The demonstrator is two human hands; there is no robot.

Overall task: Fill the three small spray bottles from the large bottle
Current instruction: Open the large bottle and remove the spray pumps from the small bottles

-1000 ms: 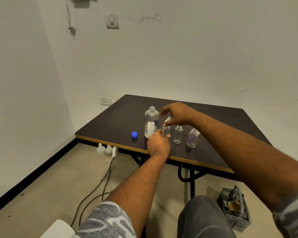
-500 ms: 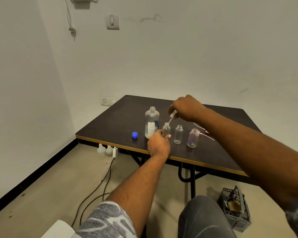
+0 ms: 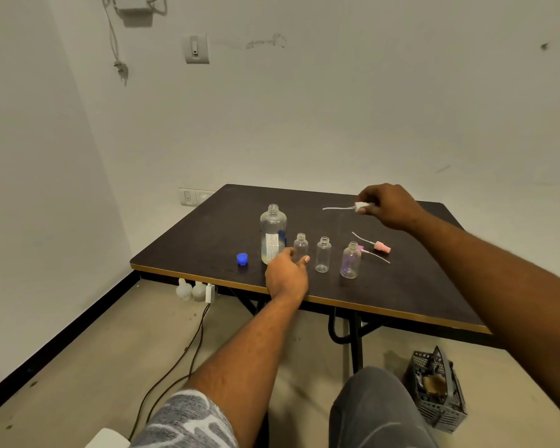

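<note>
The large clear bottle (image 3: 273, 232) stands uncapped on the dark table (image 3: 411, 292), with a little liquid at its bottom. To its right three small clear bottles stand in a row, all without tops: left (image 3: 301, 244), middle (image 3: 323, 254), right (image 3: 350, 260). My left hand (image 3: 286, 275) grips the base of the left small bottle. My right hand (image 3: 389, 205) is raised over the table's far side and holds a white spray top (image 3: 359, 206) whose thin tube points left. Two pink spray tops (image 3: 382, 246) lie on the table behind the right small bottle.
A blue cap (image 3: 242, 258) sits left of the large bottle. Under the table are white jugs (image 3: 189, 290), a cable and the table's black legs. A grey basket (image 3: 438, 389) stands on the floor at right. My knee (image 3: 379, 412) is below the table edge.
My right hand has pulled the white spray top and its tube out of the left small bottle and carried it up and to the right. My left hand has stayed on that bottle.
</note>
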